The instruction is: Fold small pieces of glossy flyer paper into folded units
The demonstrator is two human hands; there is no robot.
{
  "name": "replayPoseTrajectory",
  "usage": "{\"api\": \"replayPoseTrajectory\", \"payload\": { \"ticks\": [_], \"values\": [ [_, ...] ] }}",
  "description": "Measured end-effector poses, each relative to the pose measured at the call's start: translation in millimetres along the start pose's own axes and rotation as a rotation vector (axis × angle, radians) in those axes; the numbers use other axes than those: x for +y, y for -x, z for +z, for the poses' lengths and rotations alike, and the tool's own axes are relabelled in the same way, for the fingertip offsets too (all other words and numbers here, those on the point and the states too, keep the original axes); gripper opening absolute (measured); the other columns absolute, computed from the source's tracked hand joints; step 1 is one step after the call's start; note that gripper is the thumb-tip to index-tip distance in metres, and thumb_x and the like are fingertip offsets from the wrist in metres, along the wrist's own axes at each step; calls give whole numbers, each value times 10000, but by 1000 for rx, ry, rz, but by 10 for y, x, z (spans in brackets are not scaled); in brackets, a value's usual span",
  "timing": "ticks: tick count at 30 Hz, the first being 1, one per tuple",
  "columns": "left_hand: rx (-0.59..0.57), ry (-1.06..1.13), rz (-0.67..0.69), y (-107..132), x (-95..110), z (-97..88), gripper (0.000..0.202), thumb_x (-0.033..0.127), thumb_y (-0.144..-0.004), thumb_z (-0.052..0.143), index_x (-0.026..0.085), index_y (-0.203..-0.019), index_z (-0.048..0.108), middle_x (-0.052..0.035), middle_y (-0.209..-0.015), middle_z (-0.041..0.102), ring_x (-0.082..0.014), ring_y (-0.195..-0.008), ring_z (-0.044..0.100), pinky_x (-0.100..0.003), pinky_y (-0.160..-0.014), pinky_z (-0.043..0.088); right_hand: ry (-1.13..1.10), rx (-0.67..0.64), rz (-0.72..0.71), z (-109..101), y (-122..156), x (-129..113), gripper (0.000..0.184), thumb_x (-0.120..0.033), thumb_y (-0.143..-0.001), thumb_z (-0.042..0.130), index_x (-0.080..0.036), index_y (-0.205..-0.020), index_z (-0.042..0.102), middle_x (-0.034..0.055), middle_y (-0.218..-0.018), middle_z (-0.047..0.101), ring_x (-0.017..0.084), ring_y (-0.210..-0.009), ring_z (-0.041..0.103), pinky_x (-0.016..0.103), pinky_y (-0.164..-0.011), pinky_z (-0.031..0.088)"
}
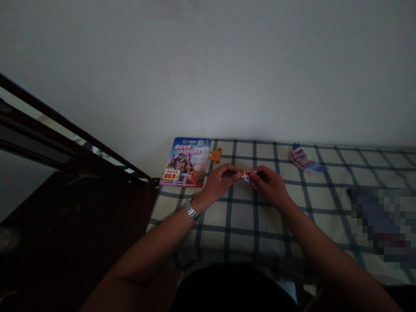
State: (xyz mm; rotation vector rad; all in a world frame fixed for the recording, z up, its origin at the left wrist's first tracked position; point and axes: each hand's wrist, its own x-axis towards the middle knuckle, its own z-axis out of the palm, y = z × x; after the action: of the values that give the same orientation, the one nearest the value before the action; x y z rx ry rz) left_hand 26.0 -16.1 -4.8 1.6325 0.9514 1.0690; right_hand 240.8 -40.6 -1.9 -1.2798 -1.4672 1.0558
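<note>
Plain off-white wall (227,65), matte and unmarked, behind a flat surface dressed in checked cloth (243,221): cream ground, dark blue grid lines, soft woven look, front edge draping down toward the viewer. Dark wooden frame (65,151), glossy, running diagonally at the left side. Item in hand: folded paper strip (247,175), glossy print in red, white and blue, narrow and creased, held just above the cloth near the middle of the surface, between both hands. Left hand (219,180): fingers curled, thumb and fingertips pinched shut on the strip's left end; forearm bare, entering from lower left; metal link wristwatch (191,210) at the wrist. Right hand (269,184): knuckles up, fingers bent and closed on the strip's right end, partly covering it; forearm bare, entering from lower right. Stack of flyers (187,162): rectangular, glossy, blue and pink print with a yellow price tag, lying flat at the far left corner of the cloth. Small orange figure (216,154): flat, irregular outline, just beside the stack's right edge. Folded paper pieces (303,159): same print, lying at the far right, well apart from the hands. Blurred patch (383,225) at the right: contents not legible.
</note>
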Motion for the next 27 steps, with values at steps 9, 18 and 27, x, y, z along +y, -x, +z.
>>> {"api": "replayPoseTrajectory", "payload": {
  "ticks": [9, 18, 27],
  "values": [
    [11, 35, -32, -7, -33, 5, 229, 396, -911, 744, 182, -989, 717, -42, -971, 765, -178, -879, 726, -311, -821, 590, 35, -15, -45, -10, 8, 49, 355, -588, -920, 677, -236, -959, 696, 27, -764, 708, 200, -682, 647, 320, -608, 534],
    [20, 111, -32, -4, -28, 16, 260, 396, -915, 747, 192, -1070, 707, -51, -1035, 758, -179, -951, 727, -327, -887, 592, 22, 43, -26, 15, 16, -55, 402, -639, -885, 691, -237, -909, 687, 26, -741, 696, 200, -666, 640, 326, -606, 532],
    [29, 301, -145, -2, -16, 41, 287, 431, -871, 784, 178, -958, 681, -37, -940, 752, -190, -898, 739, -359, -886, 604, 18, 49, -50, -13, 22, 8, 338, -577, -924, 683, -240, -959, 694, 30, -800, 718, 201, -704, 661, 328, -638, 542]
  ]
}}
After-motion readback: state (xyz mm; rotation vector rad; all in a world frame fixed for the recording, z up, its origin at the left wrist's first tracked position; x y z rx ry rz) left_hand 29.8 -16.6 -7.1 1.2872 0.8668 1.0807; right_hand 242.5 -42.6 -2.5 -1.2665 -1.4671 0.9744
